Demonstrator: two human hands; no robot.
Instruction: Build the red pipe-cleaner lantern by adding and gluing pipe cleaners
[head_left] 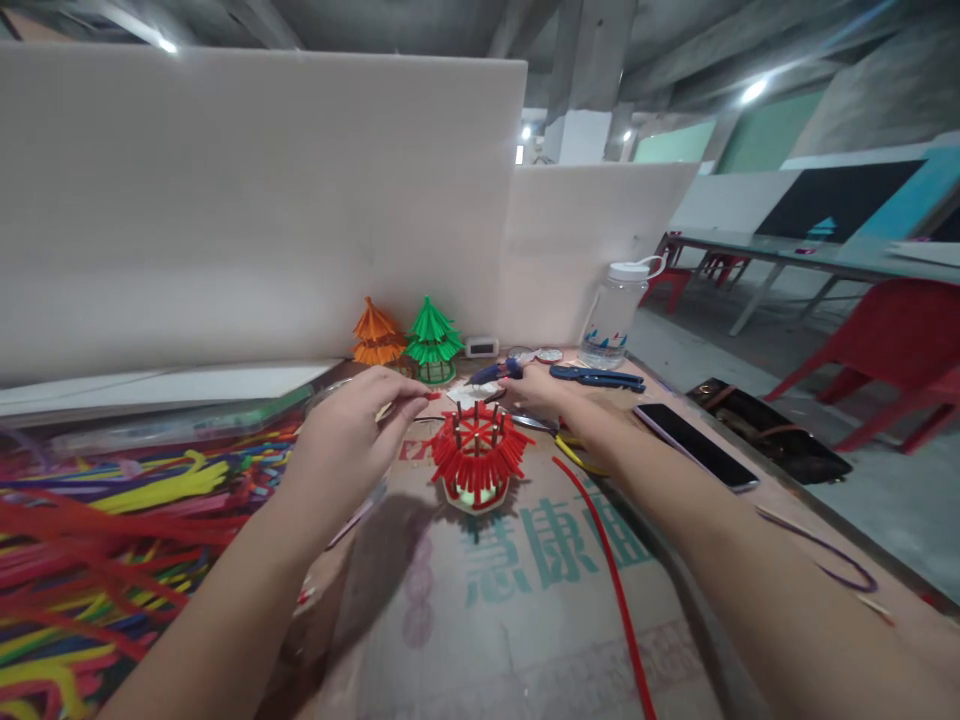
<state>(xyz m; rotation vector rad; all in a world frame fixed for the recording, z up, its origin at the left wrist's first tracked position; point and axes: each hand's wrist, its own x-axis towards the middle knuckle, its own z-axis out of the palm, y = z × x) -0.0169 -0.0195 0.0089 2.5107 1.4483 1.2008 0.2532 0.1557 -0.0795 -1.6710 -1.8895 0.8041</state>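
Note:
My left hand (367, 415) is closed in a pinch, and a short red pipe cleaner piece (433, 396) shows at its fingertips. My right hand (534, 385) reaches forward with curled fingers at a dark blue tool (491, 372) that looks like a glue gun, above a scrap of white paper (474, 394). Between and just below my hands stands a red roof-like model (478, 450), fringed with red pipe cleaner pieces and topped by several upright dark posts. It rests on a printed cardboard sheet (525, 640). The grip of my right fingers is partly hidden.
Finished orange (377, 335) and green (431, 335) tiered models stand at the white partition (262, 200). Many coloured pipe cleaners (112, 540) lie left. On the right are a water bottle (607, 320), blue-handled pliers (596, 378), a phone (697, 445) and a long red pipe cleaner (611, 560).

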